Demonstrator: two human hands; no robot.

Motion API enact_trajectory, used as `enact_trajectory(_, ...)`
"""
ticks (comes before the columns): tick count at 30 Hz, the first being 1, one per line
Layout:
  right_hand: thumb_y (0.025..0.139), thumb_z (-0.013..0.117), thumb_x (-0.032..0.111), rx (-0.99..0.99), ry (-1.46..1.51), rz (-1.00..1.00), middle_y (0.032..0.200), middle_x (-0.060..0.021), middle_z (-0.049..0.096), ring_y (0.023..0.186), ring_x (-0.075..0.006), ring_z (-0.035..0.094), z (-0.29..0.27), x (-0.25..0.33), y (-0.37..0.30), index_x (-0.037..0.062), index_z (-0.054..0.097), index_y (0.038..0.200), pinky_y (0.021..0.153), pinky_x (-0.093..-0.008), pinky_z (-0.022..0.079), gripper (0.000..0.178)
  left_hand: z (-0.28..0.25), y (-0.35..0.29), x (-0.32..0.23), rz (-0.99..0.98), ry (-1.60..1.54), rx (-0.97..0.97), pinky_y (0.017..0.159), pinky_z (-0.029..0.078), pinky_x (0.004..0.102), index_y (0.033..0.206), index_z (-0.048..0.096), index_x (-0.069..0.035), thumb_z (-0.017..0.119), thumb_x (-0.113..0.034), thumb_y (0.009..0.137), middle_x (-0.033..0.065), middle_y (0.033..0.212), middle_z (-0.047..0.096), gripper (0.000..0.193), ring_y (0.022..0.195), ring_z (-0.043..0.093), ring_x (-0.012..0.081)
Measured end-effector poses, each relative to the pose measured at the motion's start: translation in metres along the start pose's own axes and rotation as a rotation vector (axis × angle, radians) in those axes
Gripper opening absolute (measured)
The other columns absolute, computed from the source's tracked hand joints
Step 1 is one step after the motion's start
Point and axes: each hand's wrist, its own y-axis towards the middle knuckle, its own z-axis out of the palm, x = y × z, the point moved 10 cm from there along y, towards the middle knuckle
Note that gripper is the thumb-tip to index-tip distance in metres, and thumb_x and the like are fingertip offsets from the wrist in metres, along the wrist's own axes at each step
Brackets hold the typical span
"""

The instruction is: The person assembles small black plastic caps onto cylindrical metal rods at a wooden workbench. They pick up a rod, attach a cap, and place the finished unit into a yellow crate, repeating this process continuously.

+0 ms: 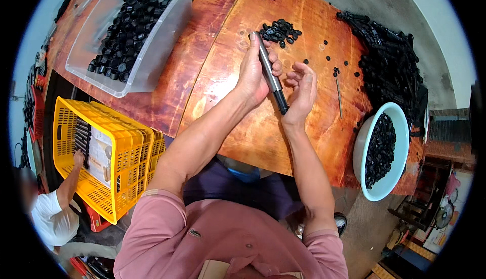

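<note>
My left hand (pixel 255 71) is wrapped round a grey metal tube (pixel 270 69), which slants over the table with its upper end away from me. A narrower black end piece (pixel 280 101) forms the tube's near end. Beside that black end, my right hand (pixel 301 92) has its fingers apart and loosely bent. The heel of the right palm is close against the black piece; whether it presses on it I cannot tell. Just beyond my hands lies a loose pile of small black rings and caps (pixel 281 31).
A clear plastic bin (pixel 129 89) of black caps stands at the left, above a yellow crate (pixel 121 178). A co-worker's hand (pixel 79 158) reaches into the crate. At right are a pale blue basin (pixel 360 152) of black parts, a black parts heap (pixel 390 61) and a thin rod (pixel 339 97).
</note>
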Motion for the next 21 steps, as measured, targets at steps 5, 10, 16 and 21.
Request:
enact_trajectory(5, 0.107, 0.04, 0.043, -0.083, 0.184, 0.045, 0.111, -0.0079, 0.058, 0.095, -0.0156, 0.055, -0.01, -0.014, -0.001, 0.0013, 0.057, 0.117, 0.085, -0.0317, 0.043, 0.046, -0.001, -0.003, 0.01, 0.022, 0.035, -0.044, 0.05, 0.037, 0.0246, 0.105, 0.044, -0.015, 0.044, -0.056, 0.104, -0.0005, 0.07, 0.046, 0.041, 0.057, 0.044, 0.0106)
enact_trajectory(10, 0.108, 0.038, 0.041, -0.113, 0.137, 0.028, 0.108, -0.0085, 0.058, 0.093, -0.0158, 0.055, -0.013, -0.013, 0.0, 0.0005, 0.057, 0.114, 0.083, -0.0318, 0.044, 0.045, 0.0, -0.008, 0.02, 0.01, 0.062, -0.044, 0.049, 0.04, 0.0256, 0.107, 0.042, -0.013, 0.043, -0.055, 0.105, 0.0015, 0.072, 0.047, 0.041, 0.056, 0.045, 0.0115)
enact_trajectory(16, 0.108, 0.039, 0.042, -0.16, 0.2, 0.076, 0.105, -0.0079, 0.057, 0.092, -0.0157, 0.055, -0.016, -0.018, 0.001, 0.0006, 0.057, 0.113, 0.081, -0.0316, 0.045, 0.046, 0.004, -0.018, 0.037, -0.058, 0.087, -0.078, 0.049, 0.038, 0.0239, 0.109, 0.043, -0.013, 0.048, -0.056, 0.102, 0.0006, 0.07, 0.047, 0.043, 0.056, 0.045, 0.0103)
enact_trajectory(21, 0.107, 0.04, 0.044, -0.158, 0.269, 0.083, 0.103, -0.0073, 0.058, 0.089, -0.0147, 0.056, -0.016, -0.018, 0.001, 0.0015, 0.057, 0.112, 0.079, -0.0298, 0.047, 0.046, 0.004, -0.017, 0.038, -0.029, 0.087, -0.067, 0.049, 0.038, 0.0234, 0.11, 0.043, -0.013, 0.047, -0.056, 0.103, 0.0007, 0.069, 0.047, 0.044, 0.056, 0.045, 0.0099)
